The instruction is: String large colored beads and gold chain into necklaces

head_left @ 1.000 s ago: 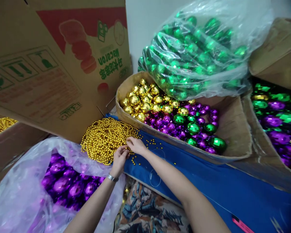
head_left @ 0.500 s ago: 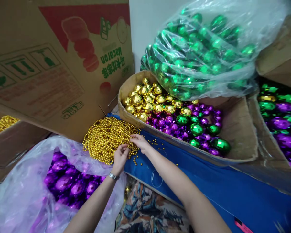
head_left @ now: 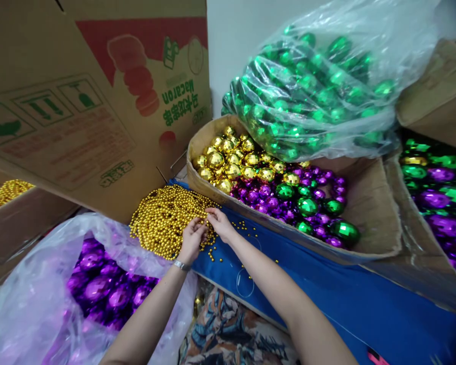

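Observation:
Small round gold beads (head_left: 163, 218) are heaped on a blue surface, and both of my hands work at the right edge of that heap. My left hand (head_left: 192, 238), with a metal band at its wrist, has its thumb and fingers pinched together. Close beside it, my right hand (head_left: 220, 224) also pinches, its fingertips almost meeting the left ones. Whatever sits between the fingertips is too small to make out. A thin clear cord (head_left: 245, 293) loops over the blue surface near my right forearm. A few loose gold beads (head_left: 240, 224) lie to the right of the hands.
Behind stands a cut-down cardboard box (head_left: 376, 203) of gold, purple and green faceted balls, with a clear bag of green balls (head_left: 307, 96) leaning over it. A bag of purple balls (head_left: 99, 286) is at left, below a tall carton (head_left: 144, 126). A pink tool (head_left: 376, 356) lies front right.
My left hand has shifted slightly right and up, closer to my right hand. Both hands stay pinched at the bead heap. The view has tilted a little.

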